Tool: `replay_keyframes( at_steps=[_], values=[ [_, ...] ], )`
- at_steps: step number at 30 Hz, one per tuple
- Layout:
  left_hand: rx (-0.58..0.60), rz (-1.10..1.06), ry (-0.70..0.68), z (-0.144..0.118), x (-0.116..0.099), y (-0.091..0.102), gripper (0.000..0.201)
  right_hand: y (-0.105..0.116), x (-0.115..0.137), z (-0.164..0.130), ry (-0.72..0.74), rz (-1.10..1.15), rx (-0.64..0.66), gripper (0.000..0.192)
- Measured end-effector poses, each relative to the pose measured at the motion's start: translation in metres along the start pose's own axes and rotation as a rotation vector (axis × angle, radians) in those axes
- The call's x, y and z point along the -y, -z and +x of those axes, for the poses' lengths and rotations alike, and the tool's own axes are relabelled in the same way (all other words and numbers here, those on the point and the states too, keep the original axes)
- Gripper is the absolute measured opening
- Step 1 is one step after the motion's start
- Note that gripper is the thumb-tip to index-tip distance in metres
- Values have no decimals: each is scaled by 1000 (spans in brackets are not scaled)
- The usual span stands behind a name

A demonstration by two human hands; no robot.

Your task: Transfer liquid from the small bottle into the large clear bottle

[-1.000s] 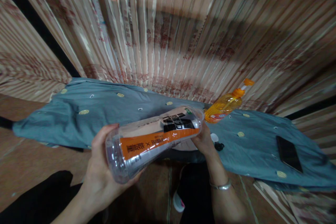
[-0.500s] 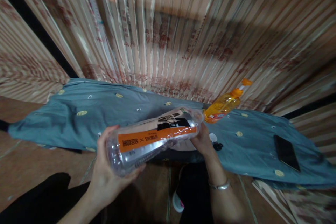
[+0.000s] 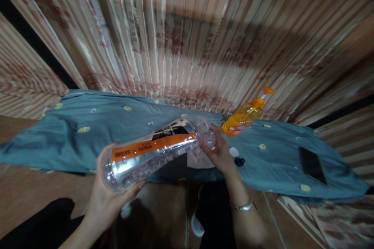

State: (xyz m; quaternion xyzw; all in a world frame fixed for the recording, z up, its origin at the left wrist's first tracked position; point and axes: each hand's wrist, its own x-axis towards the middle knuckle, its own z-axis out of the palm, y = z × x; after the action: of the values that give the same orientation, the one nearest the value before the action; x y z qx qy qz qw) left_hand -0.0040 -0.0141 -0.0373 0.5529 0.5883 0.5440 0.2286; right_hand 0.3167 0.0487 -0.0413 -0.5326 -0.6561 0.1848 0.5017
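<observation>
Two hands busy: left hand (image 3: 106, 198) grips the large bottle (image 3: 154, 151) by its base, tilted above the cloth (image 3: 271, 167), right hand (image 3: 220, 153) closed round a small clear container (image 3: 209, 138) already at the bottle's mouth; remainder unclear.

From a distance, I have the left hand (image 3: 102, 196) cupped wide, thumb (image 3: 135, 191) apart from the fingers (image 3: 103, 153), and the right hand (image 3: 220, 152) curled inward, its forearm (image 3: 251, 225) slanting up from below.
</observation>
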Motion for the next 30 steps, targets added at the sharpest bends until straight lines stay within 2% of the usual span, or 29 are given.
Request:
replay_keyframes(
  at_steps=[5,16,21,30],
  values=[
    [9,-40,13,1,20,3,101,0,-1,1,5,-9,14,53],
    [46,-41,23,3,12,4,104,-1,-3,0,23,-6,15,57],
    [7,77,-141,8,0,5,97,-1,-4,0,13,-19,10,59],
    [118,187,-332,16,-11,8,95,3,-1,0,12,-35,42,60]
  ],
)
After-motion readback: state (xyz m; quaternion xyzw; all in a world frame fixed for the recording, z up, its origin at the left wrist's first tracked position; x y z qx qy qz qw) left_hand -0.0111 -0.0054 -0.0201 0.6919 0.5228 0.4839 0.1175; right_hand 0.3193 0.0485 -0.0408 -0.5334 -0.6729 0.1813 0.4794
